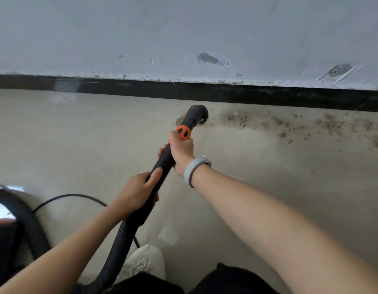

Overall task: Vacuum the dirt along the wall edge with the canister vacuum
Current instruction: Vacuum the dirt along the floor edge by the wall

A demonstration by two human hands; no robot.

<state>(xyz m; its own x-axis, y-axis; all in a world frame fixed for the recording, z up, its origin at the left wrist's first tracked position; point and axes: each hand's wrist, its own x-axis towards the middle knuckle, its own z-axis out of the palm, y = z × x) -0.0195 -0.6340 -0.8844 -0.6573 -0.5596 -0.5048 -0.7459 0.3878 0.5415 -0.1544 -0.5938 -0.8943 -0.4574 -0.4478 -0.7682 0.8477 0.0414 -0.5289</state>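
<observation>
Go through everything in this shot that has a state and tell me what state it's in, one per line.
Brush nozzle: on the floor by the baseboard, at the dirt's left end.
Dirt: strewn to the nozzle's right, not yet vacuumed.
Wand: gripped by both hands.
Right hand: grips near the orange collar.
Left hand: grips lower down.
Hose: attached, trailing left.

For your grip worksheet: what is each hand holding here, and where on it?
Both hold the vacuum wand: right hand just below its orange collar, left hand lower, above the ribbed hose.
</observation>
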